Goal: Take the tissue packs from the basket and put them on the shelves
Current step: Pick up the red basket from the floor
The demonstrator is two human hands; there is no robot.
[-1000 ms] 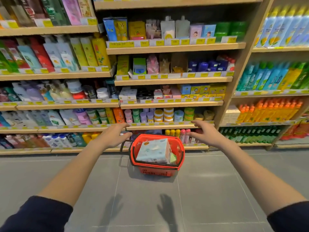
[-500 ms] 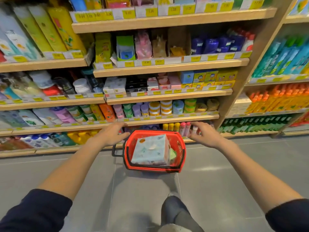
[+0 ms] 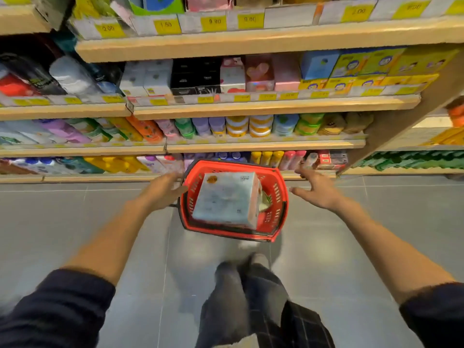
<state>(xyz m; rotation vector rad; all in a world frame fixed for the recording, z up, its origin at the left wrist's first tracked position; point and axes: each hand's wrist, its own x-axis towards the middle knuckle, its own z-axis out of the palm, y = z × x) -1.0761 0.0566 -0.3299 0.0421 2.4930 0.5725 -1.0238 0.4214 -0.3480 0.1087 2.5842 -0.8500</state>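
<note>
The big pale-blue plastic-wrapped tissue pack (image 3: 227, 199), sat in the red plastic basket (image 3: 277, 197) between the spread, empty left hand (image 3: 163, 192) and right hand (image 3: 316, 189), probably light and squishy, is likely best gripped by both sides.

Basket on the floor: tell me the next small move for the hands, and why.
Probably bring both hands inward onto the big tissue pack. It lies on top in the red basket, while the left hand and right hand flank the rim, open and empty.
</note>
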